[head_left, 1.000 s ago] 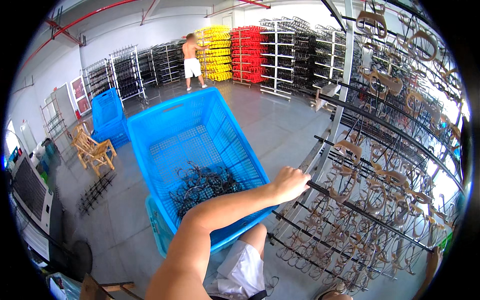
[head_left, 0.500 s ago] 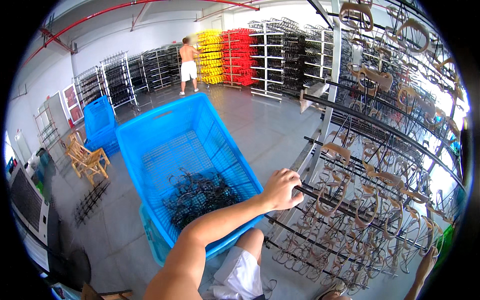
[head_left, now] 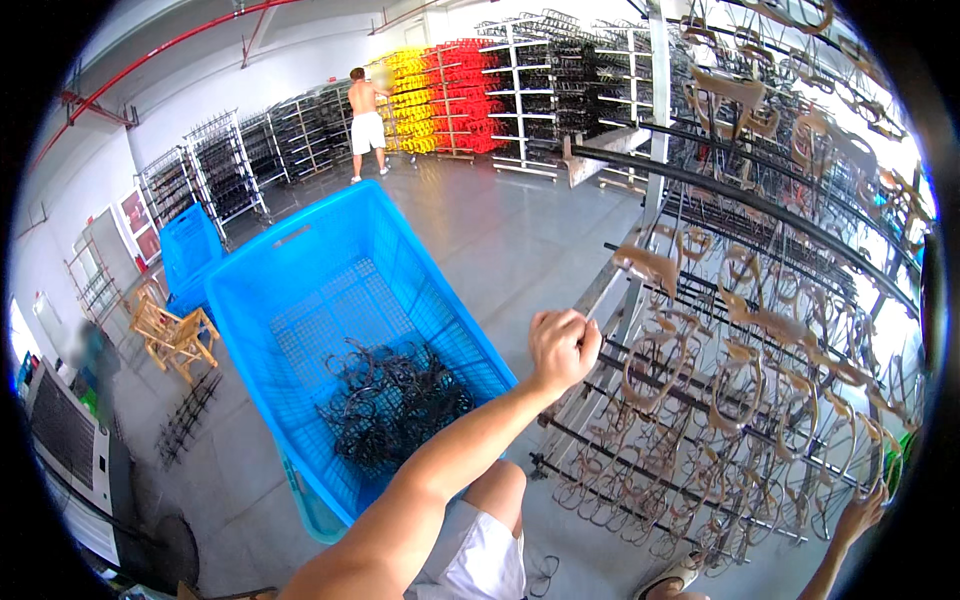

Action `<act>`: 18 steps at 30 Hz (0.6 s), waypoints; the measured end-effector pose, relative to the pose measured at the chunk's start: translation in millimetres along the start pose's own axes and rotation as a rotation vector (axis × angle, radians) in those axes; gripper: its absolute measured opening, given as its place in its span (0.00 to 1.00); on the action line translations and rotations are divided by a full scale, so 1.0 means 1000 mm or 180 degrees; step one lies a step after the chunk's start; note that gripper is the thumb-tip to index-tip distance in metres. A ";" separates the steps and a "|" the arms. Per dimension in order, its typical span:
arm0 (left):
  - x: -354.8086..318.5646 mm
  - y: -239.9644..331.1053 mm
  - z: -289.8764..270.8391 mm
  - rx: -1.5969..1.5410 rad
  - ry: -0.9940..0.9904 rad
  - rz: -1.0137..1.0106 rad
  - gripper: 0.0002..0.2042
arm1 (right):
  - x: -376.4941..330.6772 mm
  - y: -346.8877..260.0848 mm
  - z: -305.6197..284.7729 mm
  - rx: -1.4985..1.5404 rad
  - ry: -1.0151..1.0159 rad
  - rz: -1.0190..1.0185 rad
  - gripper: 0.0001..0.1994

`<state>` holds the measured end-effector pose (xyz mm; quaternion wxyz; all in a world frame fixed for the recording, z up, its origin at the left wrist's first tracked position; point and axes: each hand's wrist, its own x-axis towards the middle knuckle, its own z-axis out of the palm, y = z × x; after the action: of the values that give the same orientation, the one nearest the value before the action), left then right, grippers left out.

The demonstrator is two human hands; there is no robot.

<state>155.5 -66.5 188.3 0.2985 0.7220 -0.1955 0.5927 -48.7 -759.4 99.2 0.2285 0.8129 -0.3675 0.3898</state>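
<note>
My left hand (head_left: 565, 350) is closed around the near end of a black bar (head_left: 655, 378) on the tall rack. Brown curved frame-like pieces (head_left: 735, 400) hang along this bar on thin wires. Far to the right, my right hand (head_left: 862, 514) is at the bar's other end, its fingers closed there among the pieces and partly hidden by them. Left of my left forearm stands a large blue plastic crate (head_left: 245, 330), with a tangled heap of black wire hooks (head_left: 390, 405) in its bottom.
More bars with brown pieces fill the metal rack (head_left: 655, 150) on the right. A bamboo chair (head_left: 170, 330) and stacked blue crates (head_left: 190, 250) stand left. At the back, a person (head_left: 366, 125) faces racks of yellow parts (head_left: 412, 100) and red parts (head_left: 462, 95).
My left hand has turned into a tighter fist at the bar's end. My right hand has risen slightly in view. The whole scene has shifted a little to the left.
</note>
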 end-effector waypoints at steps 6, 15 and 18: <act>0.017 -0.040 0.051 0.0193 -0.0072 -0.0071 0.11 | 0.037 -0.053 0.009 -0.0041 0.0041 -0.0264 0.24; 0.037 -0.114 0.147 0.0499 -0.1176 -0.0305 0.10 | 0.066 -0.111 0.018 0.0317 0.0161 -0.0536 0.23; 0.045 -0.139 0.141 0.0742 -0.1578 -0.0724 0.14 | 0.073 -0.162 -0.010 0.0738 0.0011 -0.0688 0.26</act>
<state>358.2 -52.8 187.6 0.2213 0.8915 -0.1109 0.3795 103.0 -682.0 150.0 0.1744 0.8679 -0.2299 0.4042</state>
